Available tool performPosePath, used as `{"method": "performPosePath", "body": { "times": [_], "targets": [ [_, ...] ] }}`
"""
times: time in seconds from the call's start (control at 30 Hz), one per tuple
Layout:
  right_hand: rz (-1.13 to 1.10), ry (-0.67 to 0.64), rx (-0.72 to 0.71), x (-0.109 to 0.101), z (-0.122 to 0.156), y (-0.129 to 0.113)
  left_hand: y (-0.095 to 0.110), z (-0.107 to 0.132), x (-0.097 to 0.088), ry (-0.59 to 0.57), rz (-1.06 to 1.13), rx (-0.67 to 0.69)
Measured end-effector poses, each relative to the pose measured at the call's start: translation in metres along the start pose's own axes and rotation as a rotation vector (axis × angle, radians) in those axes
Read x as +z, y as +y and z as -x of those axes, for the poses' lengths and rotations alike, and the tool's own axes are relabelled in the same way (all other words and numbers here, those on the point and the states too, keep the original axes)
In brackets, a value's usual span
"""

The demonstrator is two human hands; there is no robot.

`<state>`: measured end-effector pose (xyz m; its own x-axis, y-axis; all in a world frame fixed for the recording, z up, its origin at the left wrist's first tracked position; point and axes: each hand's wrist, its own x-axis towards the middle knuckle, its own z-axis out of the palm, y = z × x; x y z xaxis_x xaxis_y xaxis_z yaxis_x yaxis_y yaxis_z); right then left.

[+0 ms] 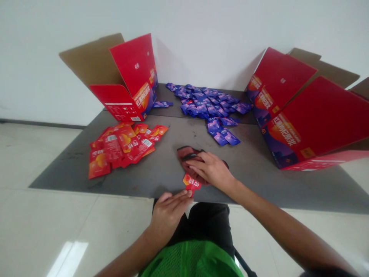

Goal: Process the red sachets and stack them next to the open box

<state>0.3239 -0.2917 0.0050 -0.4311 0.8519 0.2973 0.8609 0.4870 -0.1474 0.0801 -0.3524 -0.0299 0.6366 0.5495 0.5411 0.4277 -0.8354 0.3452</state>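
Note:
At the near edge of the grey table, a red spout pouch (192, 182) lies flat with its narrow end toward me. My left hand (170, 213) holds that narrow end down under its fingertips, fingers close together. Over the pouch's far part lies a crumpled brown cloth (184, 152), which hides most of it. My right hand (215, 171) grips the cloth from above and presses it on the pouch. A loose pile of red pouches (122, 148) lies to the left.
An open red carton (121, 102) stands at the back left of the grey table (161, 173). Larger open red cartons (300, 119) stand on the right. Between them, a heap of purple pouches (206, 102) spreads toward the wall, with several nearer me.

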Motion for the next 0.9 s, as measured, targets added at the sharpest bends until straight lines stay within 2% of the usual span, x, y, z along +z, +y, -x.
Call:
{"method": "performPosePath", "body": {
  "times": [0.1, 0.17, 0.23, 0.3, 0.37, 0.43, 0.5, 0.6, 0.67, 0.73, 0.8, 0.9],
  "targets": [
    [0.089, -0.012, 0.072, -0.018, -0.018, 0.033, 0.000, -0.001, 0.001, 0.024, 0.000, -0.007],
    [0.100, 0.032, 0.101, -0.034, -0.022, 0.033, 0.000, 0.000, 0.002, 0.045, 0.003, -0.005],
    [0.065, 0.109, 0.097, -0.044, -0.018, 0.014, 0.000, 0.000, 0.003, 0.047, 0.003, -0.005],
    [0.016, 0.128, 0.031, -0.044, -0.007, -0.014, 0.000, 0.001, 0.003, 0.030, 0.000, -0.010],
    [-0.017, 0.074, -0.087, -0.034, 0.005, -0.039, 0.000, 0.001, 0.002, 0.012, 0.003, -0.029],
    [-0.040, 0.021, -0.160, -0.018, 0.012, -0.050, 0.000, 0.000, 0.000, 0.007, 0.014, -0.040],
    [-0.045, 0.014, -0.132, -0.003, 0.012, -0.040, 0.000, -0.001, 0.000, 0.009, 0.020, -0.032],
    [0.018, 0.029, -0.005, 0.004, 0.000, 0.000, -0.001, 0.000, 0.001, 0.015, 0.012, 0.002],
    [0.081, 0.036, 0.060, -0.004, -0.009, 0.030, -0.001, 0.002, 0.002, 0.012, 0.001, 0.009],
    [0.114, 0.080, 0.115, -0.019, -0.012, 0.049, -0.002, 0.002, 0.001, -0.003, -0.012, 0.011],
    [0.104, 0.184, 0.154, -0.037, -0.006, 0.054, -0.002, -0.001, -0.002, -0.031, -0.023, 0.029],
    [0.022, 0.360, 0.221, -0.055, 0.015, 0.041, -0.003, -0.015, -0.008, -0.075, -0.024, 0.053]
  ]
}}
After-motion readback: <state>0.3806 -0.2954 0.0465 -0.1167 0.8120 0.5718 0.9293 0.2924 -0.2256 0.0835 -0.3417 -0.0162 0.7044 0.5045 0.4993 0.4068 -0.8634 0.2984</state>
